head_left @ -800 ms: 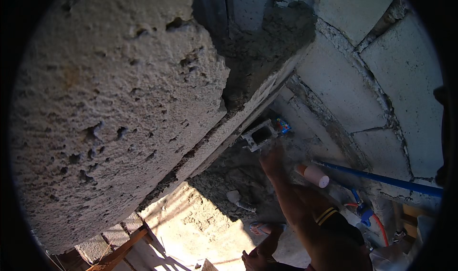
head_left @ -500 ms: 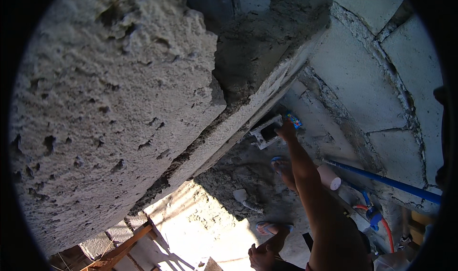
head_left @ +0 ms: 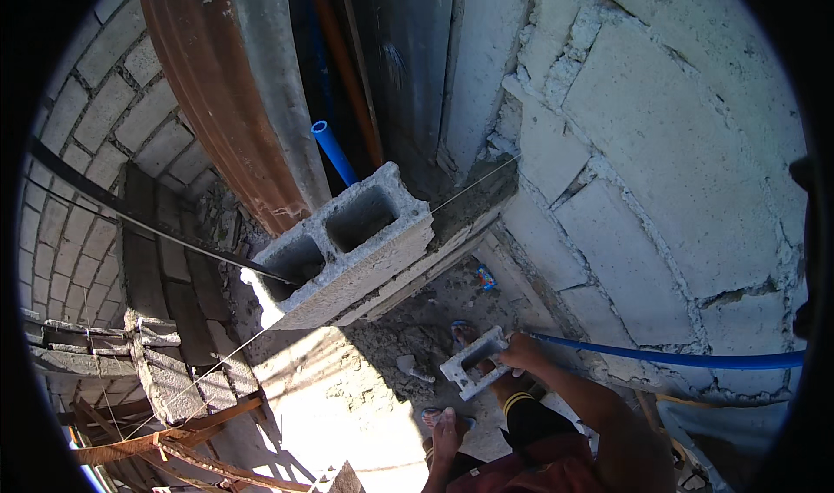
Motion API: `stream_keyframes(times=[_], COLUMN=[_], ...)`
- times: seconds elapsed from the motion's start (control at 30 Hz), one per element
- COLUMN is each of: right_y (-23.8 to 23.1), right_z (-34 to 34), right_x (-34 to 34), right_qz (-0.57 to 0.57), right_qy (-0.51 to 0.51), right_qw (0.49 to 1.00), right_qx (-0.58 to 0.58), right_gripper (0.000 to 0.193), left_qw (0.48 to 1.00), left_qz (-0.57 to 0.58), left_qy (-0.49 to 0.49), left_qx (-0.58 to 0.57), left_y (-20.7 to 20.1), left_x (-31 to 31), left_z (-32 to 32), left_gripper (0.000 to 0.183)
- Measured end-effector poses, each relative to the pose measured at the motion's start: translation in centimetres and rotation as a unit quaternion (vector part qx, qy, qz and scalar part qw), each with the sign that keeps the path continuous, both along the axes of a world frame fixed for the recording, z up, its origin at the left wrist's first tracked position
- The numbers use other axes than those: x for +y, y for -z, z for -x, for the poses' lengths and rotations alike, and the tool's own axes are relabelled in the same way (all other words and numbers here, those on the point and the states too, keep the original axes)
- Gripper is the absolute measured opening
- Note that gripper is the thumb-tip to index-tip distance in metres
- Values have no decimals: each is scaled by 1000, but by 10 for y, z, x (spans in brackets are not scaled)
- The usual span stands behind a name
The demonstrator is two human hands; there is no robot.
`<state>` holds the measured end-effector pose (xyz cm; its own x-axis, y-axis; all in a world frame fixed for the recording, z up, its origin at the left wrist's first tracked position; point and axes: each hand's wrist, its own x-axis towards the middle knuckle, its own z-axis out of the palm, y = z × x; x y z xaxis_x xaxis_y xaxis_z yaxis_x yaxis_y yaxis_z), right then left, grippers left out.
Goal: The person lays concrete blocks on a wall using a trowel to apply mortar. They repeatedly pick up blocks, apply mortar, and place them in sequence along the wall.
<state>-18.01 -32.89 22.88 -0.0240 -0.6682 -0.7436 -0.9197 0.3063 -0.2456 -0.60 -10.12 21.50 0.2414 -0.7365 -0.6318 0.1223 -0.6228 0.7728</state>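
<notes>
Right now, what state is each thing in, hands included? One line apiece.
Right hand: closed on the small hollow block's end
Left hand: low, no object visible in it; finger pose unclear
Small hollow block: held, tilted
Large hollow block: set on the wall, two cavities open upward
Blue tube: upright, leaning, top end open
String: stretched straight
Corrugated sheet: standing, rust-brown
Colourful packet: lying low; open or sealed unclear

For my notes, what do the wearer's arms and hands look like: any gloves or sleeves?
The left hand and right hand look ungloved. The right forearm is bare, with no sleeve, watch or marking visible. The shirt is dark red.
</notes>
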Motion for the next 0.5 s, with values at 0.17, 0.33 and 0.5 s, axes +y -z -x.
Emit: stream_keyframes(times=[0.17,0.33,0.5], right_y=[-257,-454,-533], right_z=[3,-10,-24], right_x=[22,-4,-97], right_qz=[138,390,543], right_qy=[-96,-109,-130], right_qw=[986,906,827], right_qx=[-21,-125,-70], right_gripper=[50,32,31], left_qw=[986,974,942], left_qz=[-47,185,330], left_qy=[23,-10,-52], left_qx=[158,133,30], left_y=[-220,-383,-440], left_x=[-65,-120,-239], left_z=[14,37,21], left_gripper=[50,50,35])
